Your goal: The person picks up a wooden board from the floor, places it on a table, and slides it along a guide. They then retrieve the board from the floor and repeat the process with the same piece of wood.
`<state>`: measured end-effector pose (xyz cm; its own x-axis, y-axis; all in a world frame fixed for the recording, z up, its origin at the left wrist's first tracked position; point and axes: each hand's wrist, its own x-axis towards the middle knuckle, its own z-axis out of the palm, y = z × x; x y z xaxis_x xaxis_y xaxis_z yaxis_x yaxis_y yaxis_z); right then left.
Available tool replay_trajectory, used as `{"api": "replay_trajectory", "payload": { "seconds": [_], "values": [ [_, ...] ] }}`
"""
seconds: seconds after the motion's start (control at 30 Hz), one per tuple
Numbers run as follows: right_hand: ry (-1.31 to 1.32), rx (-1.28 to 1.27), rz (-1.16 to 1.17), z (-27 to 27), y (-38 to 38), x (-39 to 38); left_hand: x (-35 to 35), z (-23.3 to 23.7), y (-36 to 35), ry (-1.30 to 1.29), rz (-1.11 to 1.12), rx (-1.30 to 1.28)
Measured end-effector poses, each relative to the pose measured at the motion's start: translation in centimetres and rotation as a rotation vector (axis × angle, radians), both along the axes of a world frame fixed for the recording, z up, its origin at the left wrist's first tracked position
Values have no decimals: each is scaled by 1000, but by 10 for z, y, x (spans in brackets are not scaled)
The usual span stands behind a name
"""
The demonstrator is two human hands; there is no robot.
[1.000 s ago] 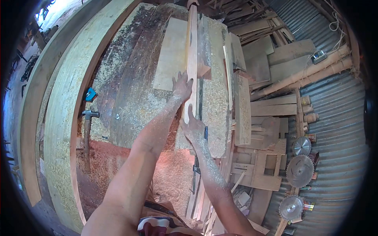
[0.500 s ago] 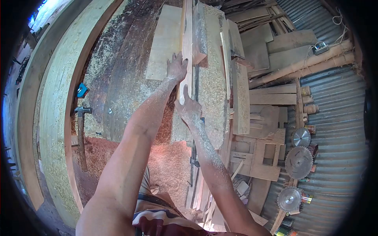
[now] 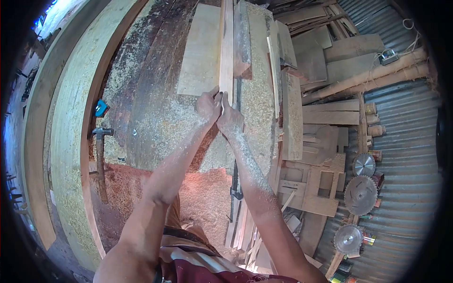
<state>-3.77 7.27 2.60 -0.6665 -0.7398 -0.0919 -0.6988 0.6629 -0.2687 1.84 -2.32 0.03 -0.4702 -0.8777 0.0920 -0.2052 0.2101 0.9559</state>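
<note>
A long, narrow wooden strip (image 3: pixel 226 56) runs away from me along the sawdust-covered bench. My left hand (image 3: pixel 208 108) is closed at the strip's near end, on its left side. Right beside it, my right hand (image 3: pixel 230 120) grips the same end with a finger extended along the wood. The two hands nearly touch, and dust coats both forearms. Under the strip's left edge lies a pale flat board (image 3: pixel 198 52). A dusty upright block (image 3: pixel 242 40) stands along its right side. The fingers' undersides are hidden.
A hammer (image 3: pixel 100 160) and a small teal tool (image 3: pixel 101 108) lie at the left, beside thick planks (image 3: pixel 71 118). Circular saw blades (image 3: pixel 360 195) hang by the corrugated wall at right. Wood offcuts (image 3: pixel 325 118) are stacked there. Shavings cover the floor (image 3: pixel 203 203).
My left hand has come back toward me from farther up the strip and closed at its near end. My right hand stays close by, now gripping that end too.
</note>
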Motion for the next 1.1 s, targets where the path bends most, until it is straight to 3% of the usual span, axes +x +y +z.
{"api": "replay_trajectory", "payload": {
  "seconds": [0.17,0.27,0.37,0.47,0.57,0.67,0.97,1.1],
  "values": [
    [-92,-34,29,10,-10,-9,-10,3,-14,-80,-16,93],
    [-20,-67,54,12,-18,-11,-13,18,-19,-89,7,157],
    [99,-73,86,-10,-21,-24,-29,-20,-30,97,5,76],
    [-33,-47,65,15,-29,-24,-33,-12,-36,12,11,130],
    [38,-101,75,-2,-38,-36,-39,-2,-45,-78,-15,245],
    [-33,-50,43,20,-49,-38,-51,-3,-55,-92,23,197],
    [-10,-158,54,5,-80,-70,-81,-8,-89,-60,17,170],
    [-63,21,25,30,-77,-72,-95,-2,-98,-122,46,178]
  ]
}}
